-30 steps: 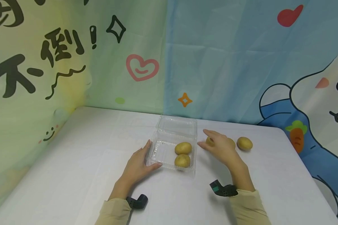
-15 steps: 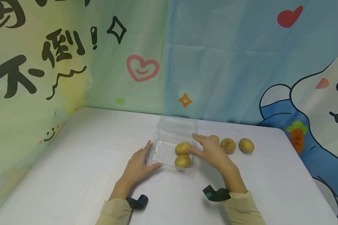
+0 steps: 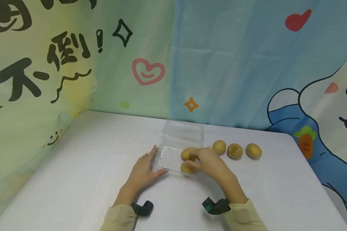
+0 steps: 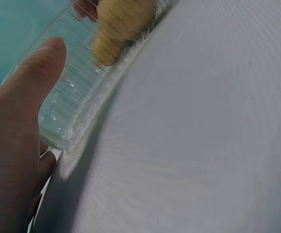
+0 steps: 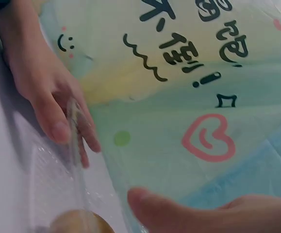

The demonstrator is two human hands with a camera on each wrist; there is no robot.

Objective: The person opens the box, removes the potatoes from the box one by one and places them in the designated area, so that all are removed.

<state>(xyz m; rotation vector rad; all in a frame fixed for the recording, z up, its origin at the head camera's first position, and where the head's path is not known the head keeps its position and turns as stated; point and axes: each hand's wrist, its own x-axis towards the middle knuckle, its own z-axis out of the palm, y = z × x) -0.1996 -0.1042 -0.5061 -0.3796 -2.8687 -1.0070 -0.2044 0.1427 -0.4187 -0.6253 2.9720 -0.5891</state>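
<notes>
A clear plastic clamshell box (image 3: 168,157) lies on the table with its lid folded back. My left hand (image 3: 143,169) grips the box's left side, thumb over the near wall; the left wrist view shows the thumb (image 4: 45,63) against the ribbed plastic. Two potatoes sit along the box's right side, a far potato (image 3: 185,153) and a near potato (image 3: 186,170). Over them reaches my right hand (image 3: 212,163), thumb and fingers spread, the tips overlapping both potatoes in the head view. The right wrist view catches part of a potato (image 5: 77,223) below that hand.
Three more potatoes stand in a row right of the box: a left one (image 3: 219,147), a middle one (image 3: 235,151) and a right one (image 3: 253,150). Behind the white table (image 3: 89,179) hangs a printed cloth backdrop (image 3: 219,73). The open lid (image 3: 183,130) extends toward it.
My right hand has moved left and nearer, from the loose potatoes to above the ones in the box, uncovering the loose row. The left hand stays on the box.
</notes>
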